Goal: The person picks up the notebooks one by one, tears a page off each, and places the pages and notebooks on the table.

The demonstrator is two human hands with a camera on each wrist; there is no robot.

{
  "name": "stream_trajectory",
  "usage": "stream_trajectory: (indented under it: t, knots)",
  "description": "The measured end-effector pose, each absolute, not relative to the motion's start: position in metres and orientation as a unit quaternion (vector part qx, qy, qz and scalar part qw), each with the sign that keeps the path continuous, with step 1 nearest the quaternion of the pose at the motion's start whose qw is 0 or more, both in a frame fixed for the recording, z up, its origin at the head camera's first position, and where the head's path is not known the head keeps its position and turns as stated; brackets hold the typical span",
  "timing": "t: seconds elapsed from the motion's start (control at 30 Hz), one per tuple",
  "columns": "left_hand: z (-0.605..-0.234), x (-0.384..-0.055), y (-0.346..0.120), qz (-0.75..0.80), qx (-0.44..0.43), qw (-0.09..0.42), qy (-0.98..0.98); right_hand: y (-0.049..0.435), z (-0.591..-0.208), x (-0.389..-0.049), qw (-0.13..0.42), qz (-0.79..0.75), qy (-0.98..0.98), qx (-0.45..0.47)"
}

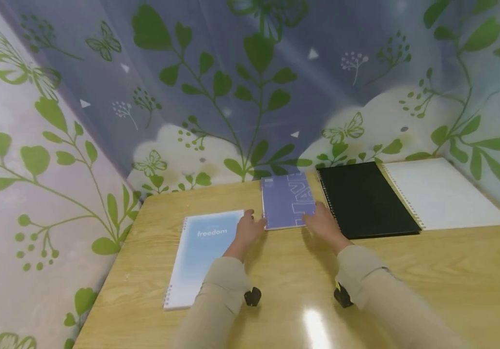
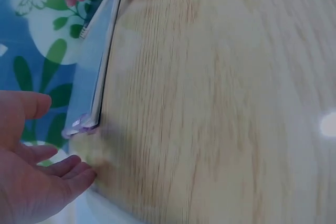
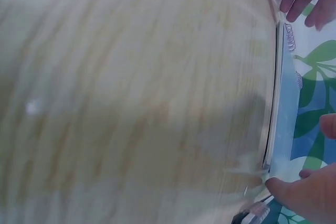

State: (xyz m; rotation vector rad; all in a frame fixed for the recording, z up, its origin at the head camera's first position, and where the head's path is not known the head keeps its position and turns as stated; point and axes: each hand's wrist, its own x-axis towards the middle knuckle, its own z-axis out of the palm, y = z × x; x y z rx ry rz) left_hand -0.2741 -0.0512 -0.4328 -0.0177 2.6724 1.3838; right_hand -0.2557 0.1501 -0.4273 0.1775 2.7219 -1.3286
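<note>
A person sits at a wooden tabletop with both arms stretched forward. Between the two hands lies a purple notebook, flat on the tabletop near the far edge.

The left hand is at the notebook's near left corner. Its fingers are loose and fairly straight, and they seem to touch the corner (from the left wrist view the fingers sit just beside it, so it is hard to be sure). They are not curled round it.

The right hand is at the notebook's near right corner. In the right wrist view a fingertip presses against the corner of the notebook. The fingers look mostly straight.

In the left wrist view the notebook shows edge-on, with its thin stack of pages lying on the wood.

To the left lies a light blue notebook with the word "freedom" on it. The left arm crosses over part of it. To the right of the purple one lies a black notebook, just beside it, and next to that a white notebook.

Behind the tabletop hangs a curtain with green leaves and butterflies on it.
</note>
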Motion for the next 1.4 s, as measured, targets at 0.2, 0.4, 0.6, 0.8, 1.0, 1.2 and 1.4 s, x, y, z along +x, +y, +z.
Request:
stream_trajectory:
  t: [0.2, 0.4, 0.6, 0.8, 1.0, 1.2, 1.4]
  knots:
    - [-0.437, -0.277, -0.034, 0.459, -0.04, 0.042, 0.886, 0.147, -0.425, -0.256, 0.043, -0.417, 0.902, 0.1]
    - [-0.431, -0.274, -0.022, 0.438, -0.064, 0.026, 0.897, 0.152, -0.421, -0.258, 0.049, -0.393, 0.912, 0.108]
    - [-0.429, -0.272, -0.014, 0.429, -0.084, 0.027, 0.899, 0.15, -0.42, -0.259, 0.074, -0.383, 0.914, 0.115]
    - [-0.43, -0.271, -0.014, 0.483, -0.107, 0.043, 0.868, 0.145, -0.424, -0.258, 0.072, -0.384, 0.911, 0.131]
    - [-0.431, -0.276, -0.022, 0.556, -0.119, 0.075, 0.819, 0.145, -0.424, -0.259, 0.052, -0.376, 0.915, 0.134]
    - [-0.434, -0.284, -0.022, 0.667, -0.115, 0.105, 0.728, 0.146, -0.422, -0.265, 0.05, -0.391, 0.906, 0.151]
    - [-0.437, -0.282, -0.022, 0.684, -0.125, 0.1, 0.711, 0.147, -0.423, -0.271, 0.057, -0.499, 0.844, 0.185]
